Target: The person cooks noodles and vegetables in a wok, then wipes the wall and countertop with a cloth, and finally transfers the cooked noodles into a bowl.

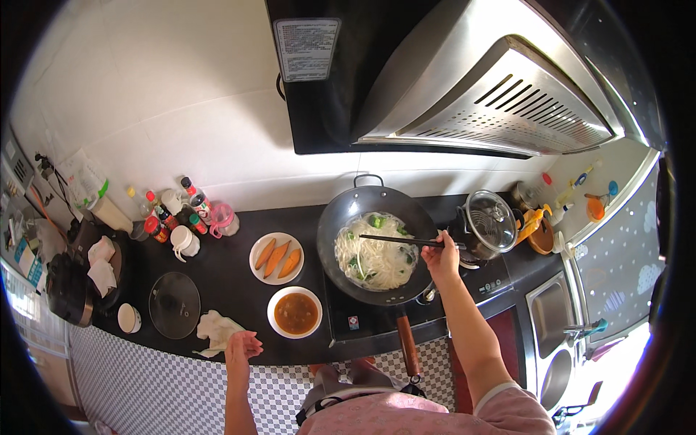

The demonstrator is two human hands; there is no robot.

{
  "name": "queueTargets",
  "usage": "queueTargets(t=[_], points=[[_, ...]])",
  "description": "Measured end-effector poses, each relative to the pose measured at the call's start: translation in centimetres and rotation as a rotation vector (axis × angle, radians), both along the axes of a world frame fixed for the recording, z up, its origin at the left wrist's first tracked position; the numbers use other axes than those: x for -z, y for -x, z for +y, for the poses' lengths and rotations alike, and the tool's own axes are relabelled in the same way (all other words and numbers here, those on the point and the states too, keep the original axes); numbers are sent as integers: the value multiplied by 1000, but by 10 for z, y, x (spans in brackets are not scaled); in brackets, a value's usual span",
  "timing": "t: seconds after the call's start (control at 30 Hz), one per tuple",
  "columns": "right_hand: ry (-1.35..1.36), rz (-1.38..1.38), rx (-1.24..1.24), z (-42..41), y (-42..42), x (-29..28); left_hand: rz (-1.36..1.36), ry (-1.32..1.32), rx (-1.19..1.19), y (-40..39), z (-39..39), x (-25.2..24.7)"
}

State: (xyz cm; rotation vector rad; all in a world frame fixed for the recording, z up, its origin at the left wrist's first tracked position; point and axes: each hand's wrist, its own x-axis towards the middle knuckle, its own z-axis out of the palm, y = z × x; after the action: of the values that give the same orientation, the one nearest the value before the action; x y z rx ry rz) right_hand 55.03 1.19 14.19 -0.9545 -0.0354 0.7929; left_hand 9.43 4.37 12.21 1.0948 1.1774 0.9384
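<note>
My right hand [442, 255] grips dark chopsticks [389, 239], their tips reaching over the noodles [375, 269] in a black wok [334, 234]. Green pieces that look like broccoli [376, 221] lie among the pale noodles, in liquid. The wok sits on the stove, its wooden handle [408, 342] pointing towards me. At the counter's front edge, my left hand [243, 346] is empty, its fingers loosely bent and slightly apart. A crumpled white cloth [215, 329] lies right beside it. Nearby stands a white bowl [272, 321] of reddish-brown sauce or soup [296, 313].
Behind the bowl is a plate [258, 243] with three orange wedges. A glass lid [175, 304] and small cup [129, 318] stand left. Sauce bottles [198, 204] line the wall. Right of the wok is a glass-lidded pot [491, 222]; a range hood [505, 109] hangs above.
</note>
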Motion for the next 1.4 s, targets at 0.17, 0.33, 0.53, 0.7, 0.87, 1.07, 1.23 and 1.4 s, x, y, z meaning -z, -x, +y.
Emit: queueTargets(t=[0.17,0.33,0.53,0.7,0.87,1.07,1.23,1.4], points=[[-77,35,-60,-2,1,-20,21,8,21,-1,3,4],[-95,17,-78,-1,5,-20,25,14,34,-4,4,4],[91,-206,-42,2,22,17,21,64,38,-6,3,4],[210,-308,-154,5,30,44,14,71,33,-2,3,5],[190,-444,-377,5,33,61,11,59,28,0,3,6],[96,-609,-534,3,38,49,31,75,0,3,1,5],[106,-633,-595,11,37,44,29,58,2,4,0,4],[112,-607,-506,30,33,59,52,60,-8,3,-1,2]])
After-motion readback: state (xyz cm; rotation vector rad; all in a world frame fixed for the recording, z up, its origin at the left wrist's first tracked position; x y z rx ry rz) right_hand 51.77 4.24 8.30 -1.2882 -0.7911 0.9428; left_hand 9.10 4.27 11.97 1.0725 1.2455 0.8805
